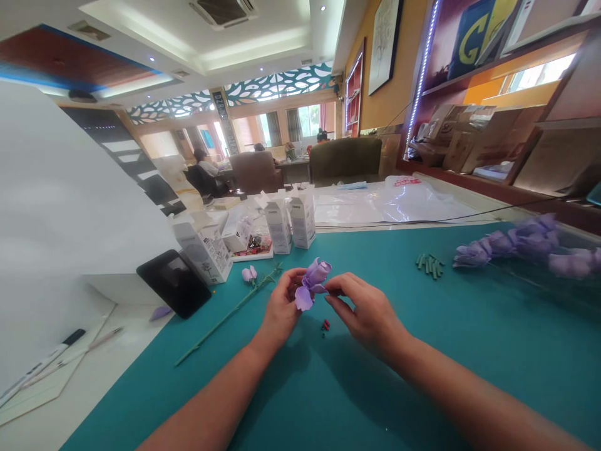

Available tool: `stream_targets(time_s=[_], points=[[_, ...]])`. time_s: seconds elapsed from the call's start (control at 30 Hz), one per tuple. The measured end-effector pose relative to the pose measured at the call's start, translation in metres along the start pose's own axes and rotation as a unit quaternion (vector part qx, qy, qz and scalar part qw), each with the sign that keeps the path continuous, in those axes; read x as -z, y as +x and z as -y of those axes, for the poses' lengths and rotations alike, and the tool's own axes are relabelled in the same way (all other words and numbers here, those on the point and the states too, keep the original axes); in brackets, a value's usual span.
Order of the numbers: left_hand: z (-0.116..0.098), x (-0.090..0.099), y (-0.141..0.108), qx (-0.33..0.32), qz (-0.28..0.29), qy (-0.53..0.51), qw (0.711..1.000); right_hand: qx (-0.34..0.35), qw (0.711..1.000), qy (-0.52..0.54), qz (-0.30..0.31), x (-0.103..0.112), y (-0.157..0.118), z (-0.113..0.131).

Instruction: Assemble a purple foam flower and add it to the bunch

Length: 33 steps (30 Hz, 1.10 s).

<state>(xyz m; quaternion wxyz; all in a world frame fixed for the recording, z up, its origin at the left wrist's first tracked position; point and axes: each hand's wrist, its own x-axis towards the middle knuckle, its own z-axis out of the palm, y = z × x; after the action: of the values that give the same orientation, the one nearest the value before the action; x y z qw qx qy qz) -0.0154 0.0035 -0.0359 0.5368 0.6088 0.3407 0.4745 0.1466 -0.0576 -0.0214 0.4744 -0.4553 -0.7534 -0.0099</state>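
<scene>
A purple artificial flower point(315, 275) is held up over the green mat point(451, 351). My left hand point(283, 310) is closed round its base from the left, the fingers partly hidden behind the petals. On the right, the thumb and forefinger of my right hand point(364, 305) pinch the edge of a petal. Several tiny red and dark pieces point(325, 325) lie on the mat beneath the hands. To the left rests a green stem point(225, 319), with a small pale purple bud point(250, 274) beside its upper part.
White boxes point(302, 218) stand along the mat's back edge. A black tablet point(173, 284) leans at the left. Several short green pieces point(429, 265) and a bunch of purple flowers point(511, 243) lie at the right. People sit in the background.
</scene>
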Motion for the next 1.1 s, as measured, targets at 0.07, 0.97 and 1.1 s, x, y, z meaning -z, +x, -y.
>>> stream_targets(time_s=[0.07, 0.97, 1.1], points=[[0.001, 0.001, -0.002, -0.02, -0.009, 0.029, 0.999, 0.002, 1.0, 0.0, 0.0, -0.001, -0.001, -0.001], [-0.009, 0.011, 0.009, 0.073, -0.098, -0.192, 0.974, -0.066, 0.985, -0.115, 0.109, -0.029, -0.021, -0.046], [-0.009, 0.013, 0.009, 0.093, -0.091, -0.225, 0.966, -0.077, 0.98, -0.141, 0.119, -0.039, -0.024, -0.062]])
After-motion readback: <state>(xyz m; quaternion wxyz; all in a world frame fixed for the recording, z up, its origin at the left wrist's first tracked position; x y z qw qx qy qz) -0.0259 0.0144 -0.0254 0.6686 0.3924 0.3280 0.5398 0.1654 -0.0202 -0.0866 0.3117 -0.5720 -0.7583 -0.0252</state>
